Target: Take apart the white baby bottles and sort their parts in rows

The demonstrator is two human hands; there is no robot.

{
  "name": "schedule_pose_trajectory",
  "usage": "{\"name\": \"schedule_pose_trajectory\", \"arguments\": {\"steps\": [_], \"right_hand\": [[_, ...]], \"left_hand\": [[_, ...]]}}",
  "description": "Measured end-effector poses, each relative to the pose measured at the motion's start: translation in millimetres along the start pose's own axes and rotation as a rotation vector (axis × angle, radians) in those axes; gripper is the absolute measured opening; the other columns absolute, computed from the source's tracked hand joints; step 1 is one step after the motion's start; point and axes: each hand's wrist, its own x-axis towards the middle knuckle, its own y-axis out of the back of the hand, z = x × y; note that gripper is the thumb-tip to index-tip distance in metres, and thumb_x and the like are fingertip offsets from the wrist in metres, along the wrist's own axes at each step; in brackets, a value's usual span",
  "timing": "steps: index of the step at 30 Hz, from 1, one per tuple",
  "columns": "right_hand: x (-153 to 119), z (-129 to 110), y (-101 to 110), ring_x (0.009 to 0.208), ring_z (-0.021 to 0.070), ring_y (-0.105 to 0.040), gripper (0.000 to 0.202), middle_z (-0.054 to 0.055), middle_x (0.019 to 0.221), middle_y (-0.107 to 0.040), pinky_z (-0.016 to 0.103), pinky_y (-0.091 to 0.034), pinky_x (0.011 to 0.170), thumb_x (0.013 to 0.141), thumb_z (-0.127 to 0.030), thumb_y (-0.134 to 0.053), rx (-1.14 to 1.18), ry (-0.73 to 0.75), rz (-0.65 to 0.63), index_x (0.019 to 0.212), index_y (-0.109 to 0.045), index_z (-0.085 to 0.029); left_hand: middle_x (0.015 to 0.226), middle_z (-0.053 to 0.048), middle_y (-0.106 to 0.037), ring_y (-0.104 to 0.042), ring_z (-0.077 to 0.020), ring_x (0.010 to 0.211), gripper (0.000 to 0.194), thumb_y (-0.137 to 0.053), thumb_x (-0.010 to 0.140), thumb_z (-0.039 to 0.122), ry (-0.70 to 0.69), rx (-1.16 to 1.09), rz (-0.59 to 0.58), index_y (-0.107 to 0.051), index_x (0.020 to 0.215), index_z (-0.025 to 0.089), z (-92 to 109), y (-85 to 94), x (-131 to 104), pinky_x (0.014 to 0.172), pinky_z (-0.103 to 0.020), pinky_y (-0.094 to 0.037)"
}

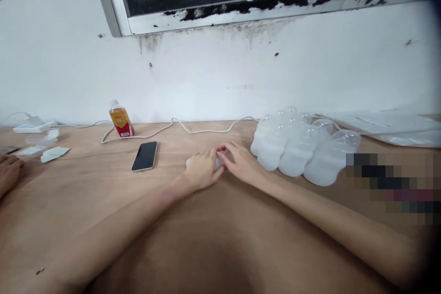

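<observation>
My left hand (202,169) rests on the wooden table with its fingers wrapped over a small whitish, translucent piece (218,162). Part of that piece also shows beyond the back of the hand. From the other side my right hand (240,161) meets it, thumb and fingers bent together in a pinch at its right end. Most of the piece is hidden under my fingers, so its kind cannot be made out. Just right of my right hand lies a bundle of inflated air-cushion packaging (292,147). A smartphone (144,156) lies left of my left hand.
A drink bottle (121,119) stands near the wall, with a white cable (203,131) running along the back. Clear plastic pieces (37,142) and another person's hand (9,172) are at the far left. A flat plastic sheet (389,126) lies at the back right.
</observation>
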Motion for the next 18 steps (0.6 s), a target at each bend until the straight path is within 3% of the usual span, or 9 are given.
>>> {"name": "schedule_pose_trajectory", "arguments": {"steps": [4,9,18], "right_hand": [[-16,8,-18,0.075,0.0186,-0.055,0.023,0.009,0.086,-0.058,0.028,-0.037,0.062,0.086,-0.025,-0.024,-0.068,-0.053,-0.082,0.095,-0.042,-0.015],[-15,7,-17,0.063,0.0205,-0.058,0.026,0.010,0.081,-0.061,0.027,-0.031,0.052,0.087,-0.029,-0.022,-0.178,-0.022,-0.170,0.097,-0.041,-0.014],[-10,22,-24,0.051,0.0127,-0.052,0.026,0.002,0.059,-0.054,0.022,-0.032,0.049,0.087,-0.023,-0.019,-0.002,0.093,-0.030,0.081,-0.043,-0.016]], "left_hand": [[0.097,-0.010,-0.056,-0.054,-0.0248,0.090,0.040,-0.044,0.074,0.038,-0.193,0.181,-0.057,-0.041,0.104,0.012,-4,-4.2,-2,0.074,-0.036,-0.043],[0.096,-0.009,-0.057,-0.056,-0.0238,0.085,0.044,-0.035,0.079,0.047,-0.263,0.204,-0.088,-0.042,0.105,0.012,-13,2.9,-2,0.068,-0.033,-0.044],[0.086,-0.006,-0.064,-0.060,-0.0242,0.074,0.056,-0.034,0.071,0.063,-0.126,0.035,-0.145,-0.048,0.107,0.023,-17,8.2,1,0.058,-0.028,-0.040]]}}
